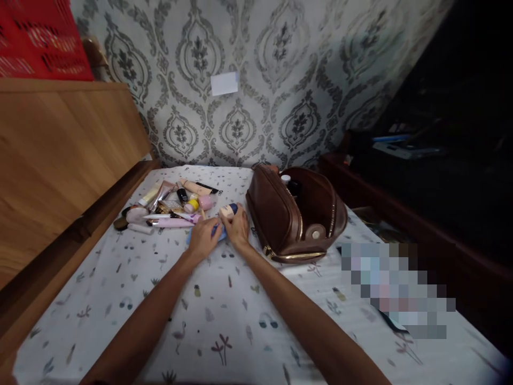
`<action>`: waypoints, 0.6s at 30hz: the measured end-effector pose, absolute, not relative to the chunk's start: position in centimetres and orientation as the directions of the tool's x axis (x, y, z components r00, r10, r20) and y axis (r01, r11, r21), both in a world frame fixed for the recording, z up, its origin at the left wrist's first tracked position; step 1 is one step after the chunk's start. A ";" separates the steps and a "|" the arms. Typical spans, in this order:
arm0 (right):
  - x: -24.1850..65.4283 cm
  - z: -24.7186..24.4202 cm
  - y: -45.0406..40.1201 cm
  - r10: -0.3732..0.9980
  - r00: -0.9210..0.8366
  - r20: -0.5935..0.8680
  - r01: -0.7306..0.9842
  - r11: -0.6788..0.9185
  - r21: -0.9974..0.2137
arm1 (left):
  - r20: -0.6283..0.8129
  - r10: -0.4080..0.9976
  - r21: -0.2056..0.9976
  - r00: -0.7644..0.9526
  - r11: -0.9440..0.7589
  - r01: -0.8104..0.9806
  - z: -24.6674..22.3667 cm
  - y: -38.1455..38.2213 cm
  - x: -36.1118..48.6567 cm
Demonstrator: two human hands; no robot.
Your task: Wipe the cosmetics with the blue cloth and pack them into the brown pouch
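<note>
My right hand (238,229) is closed around a small cream-coloured bottle with a dark blue cap (227,212), just left of the brown bag. Beside it my left hand (203,238) has its fingers curled over a flat blue item (221,234), whose kind I cannot make out. Close behind my left hand lies a pile of cosmetics: a pink tube (172,222), a pink jar (206,202), a small bottle with a yellow band (192,206) and several other tubes. The brown leather toiletry bag (272,208) stands unzipped, with a white-capped container (286,179) inside.
A white printed cloth (208,321) covers the surface. Wooden furniture (68,144) rises along the left, with a red plastic basket (44,43) on top. A patterned wall (240,123) closes the back. At right lies a pixelated flat object (393,283).
</note>
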State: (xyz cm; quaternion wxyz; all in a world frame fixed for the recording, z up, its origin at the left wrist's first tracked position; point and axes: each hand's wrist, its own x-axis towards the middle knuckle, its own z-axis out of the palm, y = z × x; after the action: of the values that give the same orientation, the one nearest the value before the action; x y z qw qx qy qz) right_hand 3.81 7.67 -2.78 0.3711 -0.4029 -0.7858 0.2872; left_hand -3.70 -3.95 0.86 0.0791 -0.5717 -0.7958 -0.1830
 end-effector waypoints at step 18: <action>5.0 0.0 6.2 0.643 -0.616 0.455 0.431 0.759 -0.488 | 0.243 0.877 0.104 -0.414 0.401 0.910 4.6 2.1 -10.1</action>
State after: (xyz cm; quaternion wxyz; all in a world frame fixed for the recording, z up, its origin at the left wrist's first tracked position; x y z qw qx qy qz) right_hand 5.01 6.15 0.00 0.3155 -0.3039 -0.8832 0.1677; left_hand -10.15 2.05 4.59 0.0746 -0.5362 -0.8335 -0.1102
